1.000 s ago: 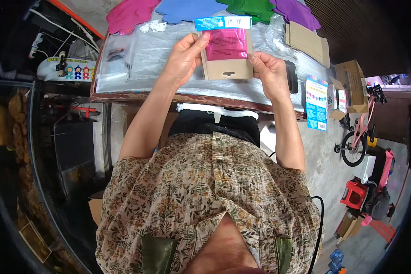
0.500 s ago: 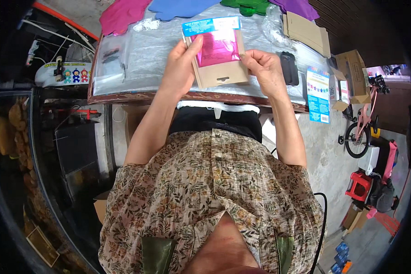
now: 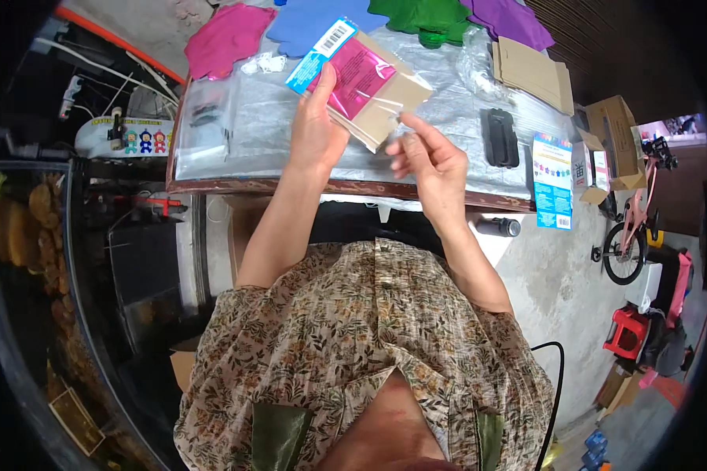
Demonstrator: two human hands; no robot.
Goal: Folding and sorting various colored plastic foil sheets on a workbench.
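Note:
My left hand (image 3: pixel 316 129) grips a flat clear-wrapped package (image 3: pixel 397 93), tilted over the table. Its thumb presses on the front. Inside are a tan cardboard backing and a bright pink packet (image 3: pixel 360 78) with small print; a blue card with a barcode (image 3: pixel 322 55) runs along the upper left edge. Close to the package's lower right corner is my right hand (image 3: pixel 434 161), index finger stretched out, the others loosely bent and slightly blurred. I see nothing held in it; whether a fingertip touches the clear film, I cannot tell.
Pink (image 3: pixel 226 39), blue (image 3: pixel 306 23), green (image 3: pixel 420 17) and purple (image 3: pixel 514 22) piles lie along the far side. Tan cardboard pieces (image 3: pixel 532 74), a black case (image 3: pixel 500 137) and clear bags (image 3: pixel 204 129) lie on the table. A blue printed card (image 3: pixel 552 180) overhangs the right edge.
The package has turned clockwise, so its lower end points down to the right. My right hand has let go of its right edge and moved down and left, fingers opening.

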